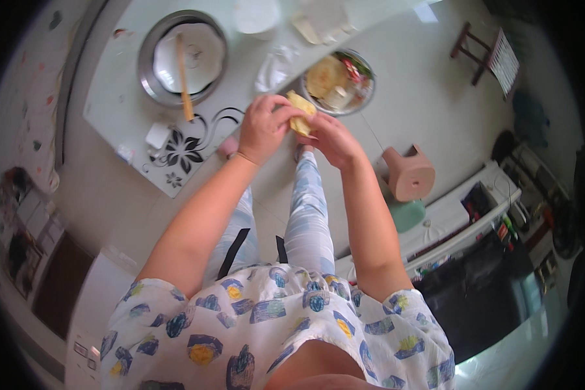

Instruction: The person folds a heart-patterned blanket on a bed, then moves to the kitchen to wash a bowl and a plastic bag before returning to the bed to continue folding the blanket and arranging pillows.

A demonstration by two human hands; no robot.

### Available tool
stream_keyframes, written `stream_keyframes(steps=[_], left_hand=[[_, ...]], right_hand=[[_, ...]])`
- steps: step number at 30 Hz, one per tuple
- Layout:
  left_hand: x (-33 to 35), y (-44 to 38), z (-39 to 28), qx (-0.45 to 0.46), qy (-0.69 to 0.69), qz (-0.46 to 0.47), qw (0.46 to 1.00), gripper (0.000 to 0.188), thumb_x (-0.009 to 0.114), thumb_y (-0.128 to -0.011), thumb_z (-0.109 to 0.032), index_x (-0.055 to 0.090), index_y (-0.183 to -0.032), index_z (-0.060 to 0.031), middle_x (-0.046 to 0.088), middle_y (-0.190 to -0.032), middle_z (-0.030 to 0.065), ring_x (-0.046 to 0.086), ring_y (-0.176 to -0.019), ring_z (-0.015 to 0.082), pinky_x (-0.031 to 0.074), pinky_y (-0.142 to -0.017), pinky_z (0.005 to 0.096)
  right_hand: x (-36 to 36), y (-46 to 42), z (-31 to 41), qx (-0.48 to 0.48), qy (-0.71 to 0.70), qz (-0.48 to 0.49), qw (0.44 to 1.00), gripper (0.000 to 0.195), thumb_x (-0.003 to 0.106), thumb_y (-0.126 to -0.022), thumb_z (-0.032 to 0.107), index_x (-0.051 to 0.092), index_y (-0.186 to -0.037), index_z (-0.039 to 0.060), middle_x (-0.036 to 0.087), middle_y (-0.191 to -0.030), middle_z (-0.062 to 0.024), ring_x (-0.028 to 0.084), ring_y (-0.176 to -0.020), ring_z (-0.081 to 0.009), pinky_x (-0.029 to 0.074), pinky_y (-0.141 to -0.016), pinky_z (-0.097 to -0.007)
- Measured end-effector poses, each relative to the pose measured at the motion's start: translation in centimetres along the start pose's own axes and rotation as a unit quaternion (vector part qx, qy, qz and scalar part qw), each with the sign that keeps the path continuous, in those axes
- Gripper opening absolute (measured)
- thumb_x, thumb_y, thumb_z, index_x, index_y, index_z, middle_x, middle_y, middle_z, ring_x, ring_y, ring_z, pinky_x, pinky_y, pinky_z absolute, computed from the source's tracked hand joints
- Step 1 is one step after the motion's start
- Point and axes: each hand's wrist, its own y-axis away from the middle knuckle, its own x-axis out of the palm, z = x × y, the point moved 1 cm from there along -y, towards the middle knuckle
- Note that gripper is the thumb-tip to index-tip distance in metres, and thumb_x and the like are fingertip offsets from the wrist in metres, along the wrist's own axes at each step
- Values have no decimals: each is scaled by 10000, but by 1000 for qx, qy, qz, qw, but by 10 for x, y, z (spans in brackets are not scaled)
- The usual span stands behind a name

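Observation:
Both my hands hold a soft yellow piece of food point(301, 108), which looks like a folded flatbread or peel. My left hand point(261, 127) pinches it from the left, while the fingers of my right hand point(335, 139) grip its right side. Just beyond them is a round metal basin point(373, 87). Inside it lie a yellow flat round piece point(325, 75), a red wrapper point(352, 70), some greens and pale scraps. White crumpled plastic point(274, 68) lies at the table edge, close to my left hand.
A glass-topped table point(114, 92) carries a steel basin point(148, 90) holding a white dish point(195, 53) and a wooden utensil point(183, 83). A pink plastic stool point(412, 178), a green stool point(408, 215) and a small dark-framed seat point(504, 63) stand to the right, near a white cabinet point(448, 219).

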Motion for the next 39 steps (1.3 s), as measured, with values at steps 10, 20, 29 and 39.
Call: stream_keyframes(steps=[10,20,29,39], left_hand=[[-100,74,170,-519,132,-303,788,495,658,-865,-182,422,-1264,-6,550,-1105,167,529,-1039,301,445,-914,412],[-83,80,237,-568,591,-230,525,220,594,-884,-126,567,-1005,56,635,-892,150,649,-720,273,566,-612,423],[-233,268,120,-547,584,-275,534,157,561,-915,-186,585,-972,-42,632,-863,61,633,-739,193,540,-673,331],[-281,578,-75,-522,512,-441,520,209,494,-956,-181,577,-1054,-17,633,-956,72,610,-867,179,517,-804,316]], right_hand=[[81,7,-59,-39,-10,-89,995,306,567,-880,128,527,-1156,2,609,-1083,-92,609,-977,-197,487,-878,-331],[98,95,-129,22,33,-173,984,293,572,-871,119,540,-1146,23,606,-1081,-70,591,-1008,-186,480,-911,-357],[147,134,-74,53,80,-42,994,359,589,-873,114,515,-1210,17,584,-1147,-95,589,-1045,-213,484,-915,-366],[216,129,-26,40,266,-2,963,408,557,-906,176,496,-1274,10,569,-1166,-98,574,-1054,-204,484,-903,-363]])
